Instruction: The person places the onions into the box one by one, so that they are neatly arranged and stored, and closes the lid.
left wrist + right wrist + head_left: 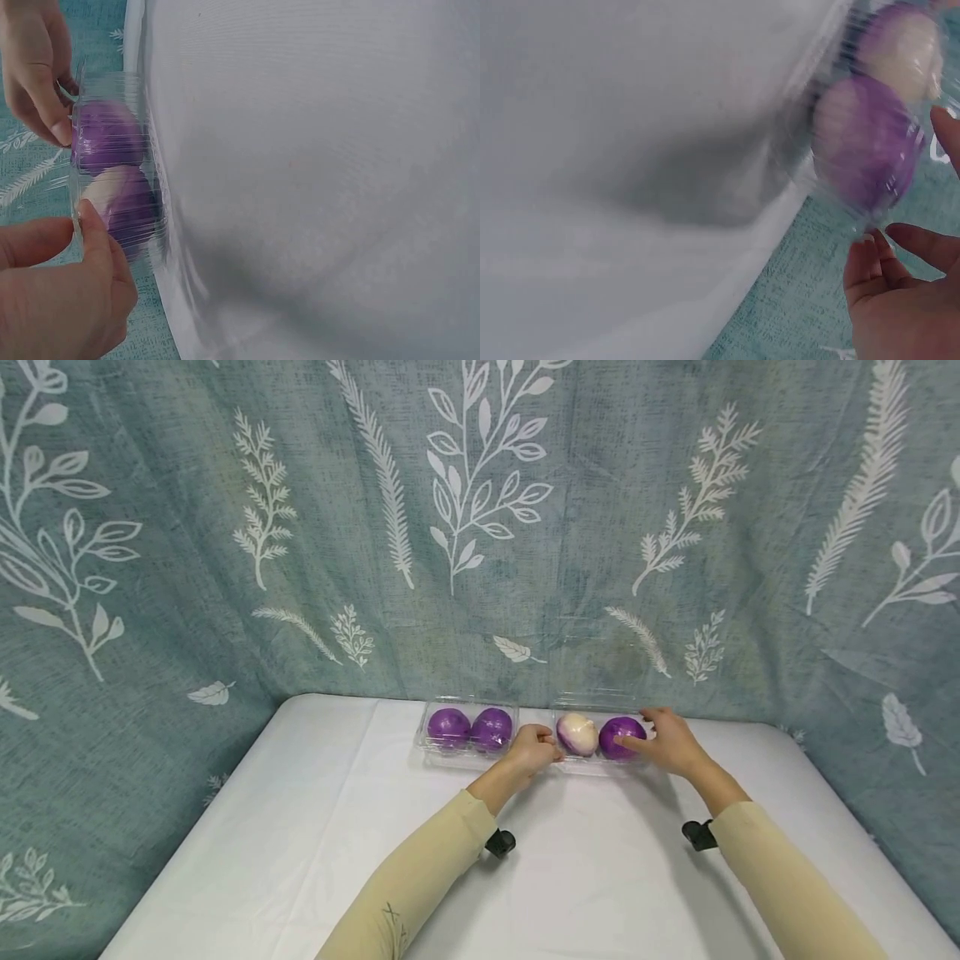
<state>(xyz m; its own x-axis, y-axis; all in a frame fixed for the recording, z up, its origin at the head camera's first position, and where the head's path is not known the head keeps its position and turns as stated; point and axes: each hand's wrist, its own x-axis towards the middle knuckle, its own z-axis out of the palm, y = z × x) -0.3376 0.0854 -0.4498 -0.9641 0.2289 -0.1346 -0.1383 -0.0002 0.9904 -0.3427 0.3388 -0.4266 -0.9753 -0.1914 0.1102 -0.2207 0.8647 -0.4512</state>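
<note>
A clear plastic clamshell box (pixel 581 768) stands near the table's back edge, with a cream-and-purple turnip (pixel 577 734) on its left side and a purple turnip (pixel 619 737) on its right. My left hand (pixel 531 750) pinches the box's left end; in the left wrist view its thumb and forefinger (pixel 91 225) meet at the plastic rim. At the opposite end my right hand (pixel 672 743) grips the edge, its fingertips (pixel 870 251) right at the box's corner in the right wrist view. Ridged clear plastic covers the turnips in the left wrist view.
A second clear box (pixel 429 750) with two purple turnips (pixel 448 727) stands just left of my left hand. White cloth covers the table (pixel 315 827). A blue-green leaf-patterned curtain (pixel 480 627) hangs right behind the table's back edge.
</note>
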